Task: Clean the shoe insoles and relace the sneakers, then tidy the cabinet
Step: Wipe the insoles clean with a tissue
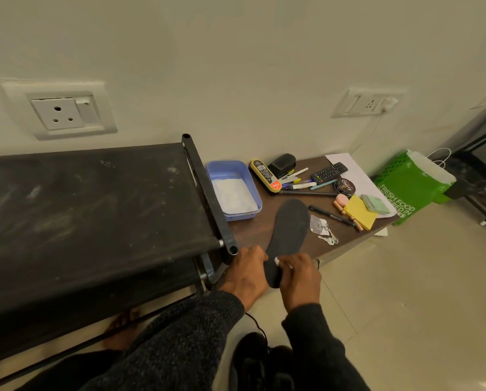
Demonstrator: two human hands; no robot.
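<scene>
A dark grey shoe insole (289, 230) lies lengthwise over the low brown table (253, 230), its heel end toward me. My left hand (246, 270) grips the heel's left edge. My right hand (298, 277) curls over the heel's right side, and something small and white shows at its fingertips. Black sneakers (260, 362) with a loose black lace sit on the floor below my arms.
A black shoe rack (95, 210) with a dusty top shelf stands at the left. On the table are a blue tray (233, 190) with white powder, a shoe brush, polish tin, pens, remote, sticky notes and keys. A green bag (411, 184) stands at the right.
</scene>
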